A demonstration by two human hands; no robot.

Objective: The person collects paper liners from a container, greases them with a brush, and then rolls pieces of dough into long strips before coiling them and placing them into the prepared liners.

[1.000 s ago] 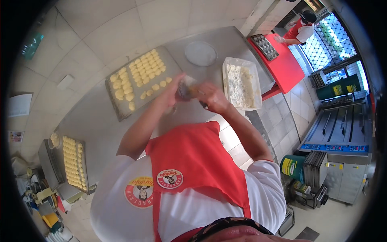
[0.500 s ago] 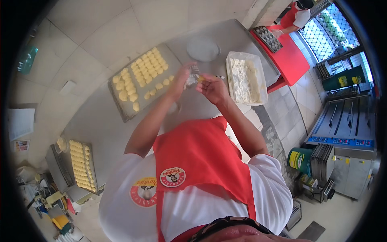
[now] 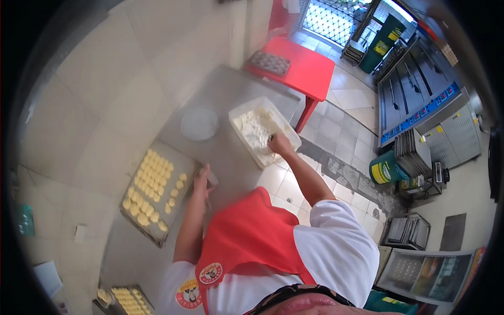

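My left hand (image 3: 201, 179) is closed round a small, shiny, pale cup-like thing (image 3: 212, 181), held beside the right edge of a metal baking tray (image 3: 190, 164). Rows of pale yellow dough pieces (image 3: 153, 176) lie on that tray. My right hand (image 3: 279, 143) reaches into a white plastic tub (image 3: 242, 143) with a whitish, floury mass (image 3: 257, 126) in it. Its fingers are curled; a small dark bit shows at the fingertips, too little to name.
A round translucent lid or dish (image 3: 200, 124) lies on the steel table (image 3: 223, 94). Beyond the tub stands a red table (image 3: 310, 65) with a moulded tray (image 3: 269, 63), a person (image 3: 283, 21) behind it. Another tray of dough pieces (image 3: 131, 302) is at lower left. Ovens (image 3: 412, 94) stand right.
My hands have parted: the right has moved from the shiny thing into the tub, while the left keeps hold of it near the tray. The view has turned to the right.
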